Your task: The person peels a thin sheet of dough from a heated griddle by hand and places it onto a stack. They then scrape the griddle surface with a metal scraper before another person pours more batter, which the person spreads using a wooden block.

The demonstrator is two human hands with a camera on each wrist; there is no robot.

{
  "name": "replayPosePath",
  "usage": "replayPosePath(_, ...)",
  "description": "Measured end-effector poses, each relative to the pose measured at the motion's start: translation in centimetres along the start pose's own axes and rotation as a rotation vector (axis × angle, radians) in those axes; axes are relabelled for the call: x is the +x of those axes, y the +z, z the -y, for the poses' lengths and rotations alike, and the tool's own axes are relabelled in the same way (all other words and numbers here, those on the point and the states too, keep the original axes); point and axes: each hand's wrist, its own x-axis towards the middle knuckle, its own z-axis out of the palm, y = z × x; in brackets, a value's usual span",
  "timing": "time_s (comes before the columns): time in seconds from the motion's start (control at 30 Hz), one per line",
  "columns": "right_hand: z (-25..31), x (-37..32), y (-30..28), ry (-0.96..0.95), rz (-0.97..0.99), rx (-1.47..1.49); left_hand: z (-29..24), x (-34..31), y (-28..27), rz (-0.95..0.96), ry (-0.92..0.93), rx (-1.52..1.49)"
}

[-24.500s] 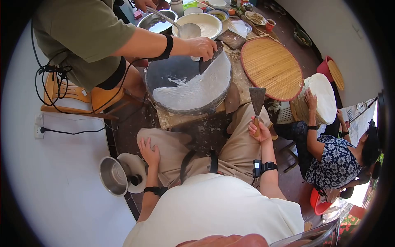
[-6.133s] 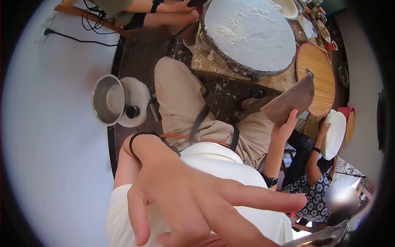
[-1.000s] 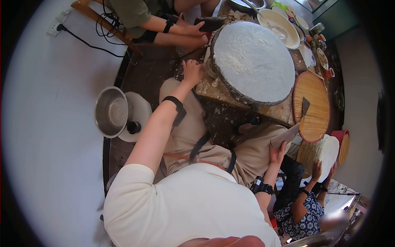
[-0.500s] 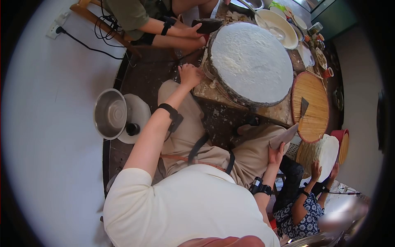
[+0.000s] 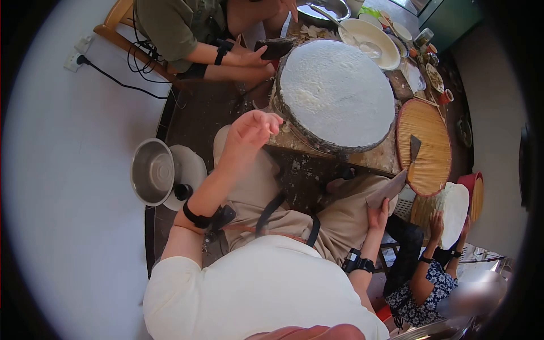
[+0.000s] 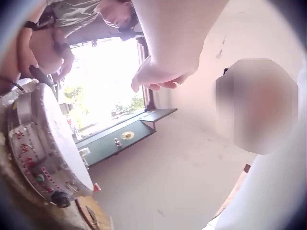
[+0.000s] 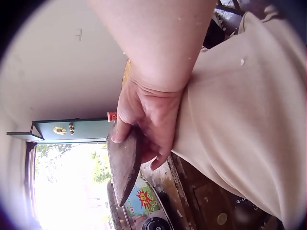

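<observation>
My left hand [image 5: 247, 137] is raised over the thigh, fingers loosely bent, just off the near left side of the round griddle [image 5: 334, 148]. No held object shows in it in the left wrist view, where the hand [image 6: 168, 72] hangs in the air. A white layer [image 5: 340, 93] covers the griddle top. Beside the other thigh, my right hand [image 5: 378, 214] grips a dark flat scraper [image 5: 387, 191]. The right wrist view shows the thumb of that hand [image 7: 148, 112] pressed along the scraper's face [image 7: 123, 155].
A metal spatula [image 5: 415, 148] lies on the woven round mat [image 5: 436, 136]. Beyond the griddle stands a cream basin [image 5: 391, 60] with a ladle. One person [image 5: 175, 28] sits left holding a dark scraper; another [image 5: 422, 289] handles a white stack [image 5: 455, 215]. A steel bowl [image 5: 136, 175] is left.
The left hand has drawn back and up from the griddle's side. Since the oldest frame, the white layer has spread over the griddle, and the spatula has passed from my right hand to the mat.
</observation>
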Motion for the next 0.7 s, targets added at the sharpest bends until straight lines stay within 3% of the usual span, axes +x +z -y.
replayPosePath(0.1, -0.1, 0.0, 0.1, -0.003, 0.028, -0.012, -5.0, -2.2, 5.9, 0.319, 0.292, 0.019)
replayPosePath(0.23, -0.3, -0.5, 0.6, -0.031, 0.028, -0.019, -7.2, -2.9, 10.8, 0.635, 0.381, -0.163)
replayPosePath(0.3, -0.4, -0.6, 0.6, -0.032, 0.046, -0.02, -7.7, -3.9, 12.4, 0.552, 0.295, -0.247)
replayPosePath(0.47, -0.5, -0.6, 0.6, -0.012, 0.053, -0.004, -5.7, -3.4, 14.3, 0.625, 0.456, -0.412)
replayPosePath(0.53, -0.5, -0.6, 0.5, -0.007, 0.052, -0.004, -6.5, -4.0, 13.4, 0.732, 0.363, -0.298)
replayPosePath(0.7, -0.6, -0.7, 0.7, 0.0, 0.047, 0.011, -7.0, -4.4, 14.4, 0.63, 0.191, -0.447)
